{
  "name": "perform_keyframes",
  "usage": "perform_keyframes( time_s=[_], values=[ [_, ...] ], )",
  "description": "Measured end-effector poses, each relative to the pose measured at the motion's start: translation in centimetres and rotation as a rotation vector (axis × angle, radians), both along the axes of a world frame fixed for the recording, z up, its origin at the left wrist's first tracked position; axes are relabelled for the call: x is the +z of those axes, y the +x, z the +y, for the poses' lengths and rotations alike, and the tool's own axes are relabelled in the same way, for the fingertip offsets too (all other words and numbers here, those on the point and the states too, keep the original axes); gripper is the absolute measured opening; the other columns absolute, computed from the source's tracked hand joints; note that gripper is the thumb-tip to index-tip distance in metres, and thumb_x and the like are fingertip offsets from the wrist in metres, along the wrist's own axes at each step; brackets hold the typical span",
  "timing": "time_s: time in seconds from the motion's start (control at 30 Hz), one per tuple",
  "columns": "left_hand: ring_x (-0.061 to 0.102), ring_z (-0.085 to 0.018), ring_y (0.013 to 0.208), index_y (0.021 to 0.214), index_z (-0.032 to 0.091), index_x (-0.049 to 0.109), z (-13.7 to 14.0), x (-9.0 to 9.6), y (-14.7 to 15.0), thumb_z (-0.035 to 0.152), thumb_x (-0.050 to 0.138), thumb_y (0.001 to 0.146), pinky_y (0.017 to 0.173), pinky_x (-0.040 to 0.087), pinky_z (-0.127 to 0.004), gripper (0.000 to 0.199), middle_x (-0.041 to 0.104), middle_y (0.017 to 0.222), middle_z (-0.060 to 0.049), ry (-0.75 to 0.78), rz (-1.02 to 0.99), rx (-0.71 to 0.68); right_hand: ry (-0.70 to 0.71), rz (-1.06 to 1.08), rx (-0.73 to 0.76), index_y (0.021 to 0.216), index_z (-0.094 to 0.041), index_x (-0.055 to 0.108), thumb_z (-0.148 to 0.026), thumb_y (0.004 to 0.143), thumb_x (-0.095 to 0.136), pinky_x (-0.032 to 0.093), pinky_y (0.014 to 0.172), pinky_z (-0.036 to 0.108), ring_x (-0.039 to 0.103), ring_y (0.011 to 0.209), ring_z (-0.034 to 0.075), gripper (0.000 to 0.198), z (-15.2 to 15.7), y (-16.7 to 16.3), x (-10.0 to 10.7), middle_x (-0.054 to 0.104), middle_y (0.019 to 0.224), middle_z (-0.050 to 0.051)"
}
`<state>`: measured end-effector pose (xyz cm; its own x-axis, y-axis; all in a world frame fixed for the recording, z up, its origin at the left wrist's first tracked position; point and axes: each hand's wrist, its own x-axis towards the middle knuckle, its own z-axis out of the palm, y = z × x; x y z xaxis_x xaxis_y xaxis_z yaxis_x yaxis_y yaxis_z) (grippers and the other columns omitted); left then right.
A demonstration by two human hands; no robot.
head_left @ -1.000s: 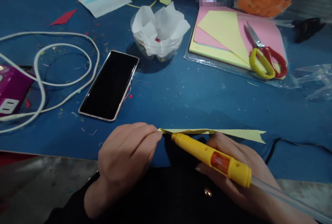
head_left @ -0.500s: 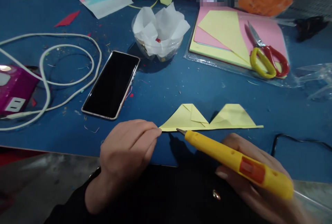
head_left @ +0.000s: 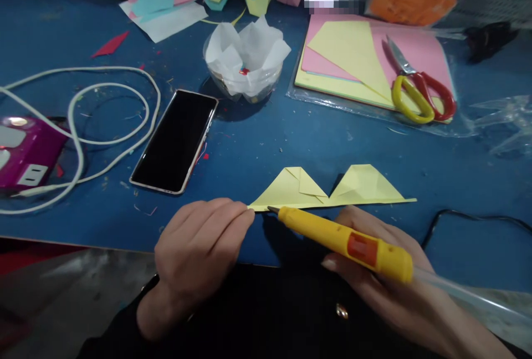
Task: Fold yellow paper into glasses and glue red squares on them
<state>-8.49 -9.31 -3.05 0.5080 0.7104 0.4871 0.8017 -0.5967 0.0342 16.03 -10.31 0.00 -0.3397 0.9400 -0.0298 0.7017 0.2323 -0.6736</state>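
Observation:
A folded yellow paper piece with two blunt peaks and a narrow strip along its near edge lies on the blue table. My left hand is closed, pinching the left end of that strip. In my right hand is a yellow hot glue gun, with a red-orange part on its body and a clear glue stick coming out of its rear. Its dark nozzle points left and is at the strip, close to my left fingertips. Whether it touches the paper I cannot tell.
A phone and a white cable with a purple power block lie left. Behind stand a clear bowl lined with white paper and folded paper pieces. Scissors rest on coloured paper sheets. A black cord lies right.
The glue gun's nozzle has moved left along the strip, closer to my left hand. My right hand has moved left with it. The whole view has shifted slightly.

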Motion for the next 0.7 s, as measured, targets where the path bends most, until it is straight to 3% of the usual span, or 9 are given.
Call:
perform_keyframes(
  time_s=[0.27,0.7],
  values=[
    [0.071,-0.020,0.080,0.089,0.019,0.070,0.17,-0.05,-0.33,0.016,0.058,0.089,0.069,0.047,-0.033,0.013,0.077,0.085,-0.002,-0.029,-0.014,-0.043,-0.020,-0.038,0.048,0.074,-0.025,0.041,-0.038,0.091,0.055,0.036,0.043,0.025,0.048,0.047,0.011,0.025,0.55,-0.58,-0.41,0.051,0.061,-0.004],
    [0.069,-0.022,0.086,0.094,0.022,0.073,0.01,-0.35,-0.83,0.016,0.058,0.086,0.075,0.050,-0.036,0.018,0.076,0.090,-0.002,-0.223,-0.092,-0.020,0.013,-0.014,0.070,0.075,-0.026,0.044,-0.038,0.087,0.059,0.040,0.039,0.022,0.051,0.045,0.010,0.023,0.62,-0.52,-0.30,0.052,0.060,-0.006]
  ],
)
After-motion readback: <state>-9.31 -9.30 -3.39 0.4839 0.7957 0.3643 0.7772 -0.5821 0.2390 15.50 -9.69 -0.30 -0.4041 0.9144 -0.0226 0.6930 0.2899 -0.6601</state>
